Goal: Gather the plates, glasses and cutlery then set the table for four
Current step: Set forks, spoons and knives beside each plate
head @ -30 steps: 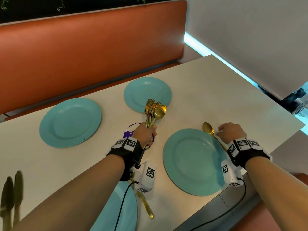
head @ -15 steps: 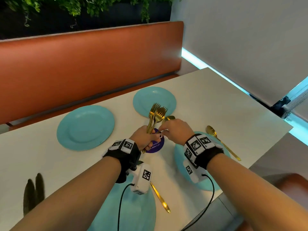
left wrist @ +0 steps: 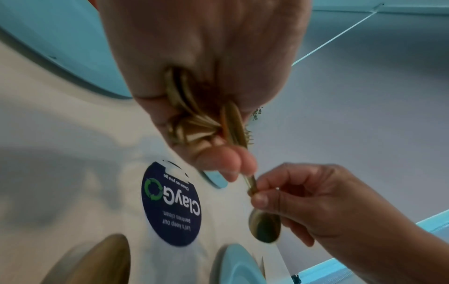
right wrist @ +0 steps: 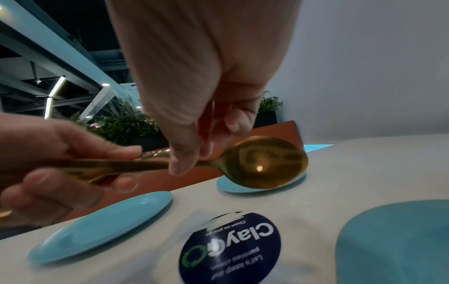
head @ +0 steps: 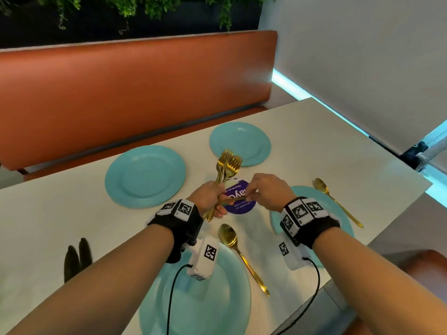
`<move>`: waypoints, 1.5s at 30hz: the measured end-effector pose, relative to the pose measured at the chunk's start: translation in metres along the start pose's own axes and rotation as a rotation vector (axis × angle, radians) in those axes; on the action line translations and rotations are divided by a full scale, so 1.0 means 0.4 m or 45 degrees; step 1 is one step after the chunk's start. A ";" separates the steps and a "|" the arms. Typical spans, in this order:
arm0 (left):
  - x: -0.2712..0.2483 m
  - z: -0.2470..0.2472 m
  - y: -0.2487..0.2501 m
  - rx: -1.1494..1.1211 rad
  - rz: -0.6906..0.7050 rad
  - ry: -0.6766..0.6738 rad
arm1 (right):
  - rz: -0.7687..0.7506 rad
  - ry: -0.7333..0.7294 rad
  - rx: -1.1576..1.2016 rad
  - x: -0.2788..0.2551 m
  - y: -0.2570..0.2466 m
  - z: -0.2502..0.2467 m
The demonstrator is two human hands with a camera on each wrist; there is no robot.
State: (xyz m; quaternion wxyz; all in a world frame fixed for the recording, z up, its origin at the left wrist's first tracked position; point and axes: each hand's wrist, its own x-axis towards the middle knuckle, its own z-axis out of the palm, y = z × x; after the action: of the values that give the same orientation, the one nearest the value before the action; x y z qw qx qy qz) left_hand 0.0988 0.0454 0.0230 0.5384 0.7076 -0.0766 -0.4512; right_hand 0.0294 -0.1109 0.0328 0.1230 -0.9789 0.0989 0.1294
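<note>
My left hand (head: 217,205) grips a bundle of gold forks (head: 228,164), tines up, over the middle of the table. My right hand (head: 250,192) pinches the neck of a gold spoon (right wrist: 269,163) whose handle still lies in the left hand's (right wrist: 60,153) fingers. In the left wrist view the spoon's bowl (left wrist: 264,228) hangs below the right hand's thumb (left wrist: 260,199). Several teal plates lie on the table: far left (head: 145,176), far right (head: 239,143), near right (head: 338,213), near (head: 200,305). One gold spoon (head: 337,203) lies right of the near right plate, another (head: 242,257) right of the near plate.
A round purple sticker (head: 239,206) is on the white table (head: 314,146) under my hands. An orange bench back (head: 135,93) runs along the far side. A grey wall (head: 362,56) stands to the right. Two dark narrow shapes (head: 75,257) are at the near left.
My right hand left the spoon beside the near right plate, crossed to the left hand's bundle and has drawn a spoon sideways out of it. The head view has tilted up.
</note>
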 end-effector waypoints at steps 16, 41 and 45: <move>0.316 -0.130 0.107 -0.277 -0.068 0.523 | 0.810 0.006 0.151 0.484 0.445 -0.083; 0.419 -0.113 0.113 -0.326 -0.144 0.504 | 0.870 0.118 0.368 0.665 0.493 -0.079; 0.418 -0.116 0.110 -0.309 -0.172 0.519 | 0.854 0.137 0.396 0.666 0.493 -0.077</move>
State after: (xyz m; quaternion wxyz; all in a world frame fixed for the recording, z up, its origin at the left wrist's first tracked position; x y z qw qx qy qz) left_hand 0.2459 -0.0398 -0.0327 0.5925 0.7176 0.1359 -0.3399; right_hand 0.2442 -0.3497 -0.0547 0.2155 -0.8672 0.4388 0.0944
